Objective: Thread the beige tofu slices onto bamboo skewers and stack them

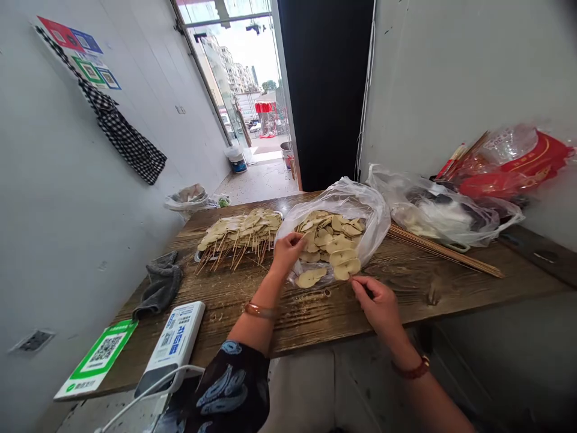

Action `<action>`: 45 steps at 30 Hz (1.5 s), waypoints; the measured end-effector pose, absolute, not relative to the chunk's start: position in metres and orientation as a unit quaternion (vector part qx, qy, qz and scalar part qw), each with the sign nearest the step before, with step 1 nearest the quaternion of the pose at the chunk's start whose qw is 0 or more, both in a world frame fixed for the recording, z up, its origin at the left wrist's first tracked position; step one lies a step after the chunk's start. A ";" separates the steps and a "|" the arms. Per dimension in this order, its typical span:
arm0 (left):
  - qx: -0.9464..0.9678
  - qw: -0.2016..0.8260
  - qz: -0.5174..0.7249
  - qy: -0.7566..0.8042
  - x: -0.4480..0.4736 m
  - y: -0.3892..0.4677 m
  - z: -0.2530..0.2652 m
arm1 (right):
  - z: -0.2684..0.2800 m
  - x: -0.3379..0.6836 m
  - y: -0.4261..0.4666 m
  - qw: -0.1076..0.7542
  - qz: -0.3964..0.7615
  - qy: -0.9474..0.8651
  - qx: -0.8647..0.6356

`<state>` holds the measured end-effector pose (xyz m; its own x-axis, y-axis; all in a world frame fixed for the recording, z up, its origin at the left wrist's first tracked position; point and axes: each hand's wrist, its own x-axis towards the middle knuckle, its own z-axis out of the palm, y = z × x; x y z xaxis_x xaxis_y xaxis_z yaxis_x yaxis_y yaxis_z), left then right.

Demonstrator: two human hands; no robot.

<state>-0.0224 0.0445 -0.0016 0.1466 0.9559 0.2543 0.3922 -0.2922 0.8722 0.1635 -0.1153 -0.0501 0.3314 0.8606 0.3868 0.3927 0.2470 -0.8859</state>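
My left hand [288, 251] pinches at the edge of a round beige slice [311, 242] on the pile in an open clear plastic bag [376, 210]. Between the fingertips of my right hand [375, 299] is the end of a thin skewer, mostly hidden. Several beige slices [345, 261] are threaded on it in an overlapping row, in front of the pile. One loose slice [311, 278] lies at the bag's front edge. Left of the bag, a tray [197, 257] bears a heap of filled skewers [246, 234] with their bare sticks pointing towards me.
On the wooden table [288, 325], bare skewers [451, 252] lie right of the bag beside another plastic bag [451, 210]. A grey cloth [160, 282], a white box-shaped device [174, 343] with a cable, and a green QR-code card [99, 358] are at the left.
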 end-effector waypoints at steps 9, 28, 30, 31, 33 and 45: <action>0.551 0.559 0.473 0.400 -0.027 0.025 0.001 | -0.045 0.166 -0.116 0.523 0.267 -0.604 -0.539; 0.501 0.561 0.543 0.374 -0.028 0.021 0.010 | -0.041 0.168 -0.120 0.453 0.253 -0.652 -0.553; 0.507 0.552 0.545 0.377 -0.029 0.021 0.010 | -0.041 0.167 -0.120 0.454 0.250 -0.650 -0.555; 0.510 0.549 0.544 0.377 -0.030 0.021 0.010 | -0.041 0.167 -0.120 0.454 0.250 -0.650 -0.556; 0.513 0.547 0.545 0.376 -0.031 0.021 0.010 | -0.041 0.167 -0.120 0.452 0.251 -0.650 -0.557; 0.563 0.497 0.529 0.396 -0.029 0.018 0.013 | -0.047 0.166 -0.117 0.448 0.234 -0.660 -0.556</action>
<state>-0.0290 0.0176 0.0126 0.1269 0.9712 0.2019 -0.0799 -0.1929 0.9780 0.1659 -0.1175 -0.0474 0.0197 0.9430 0.3323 0.5241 0.2733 -0.8066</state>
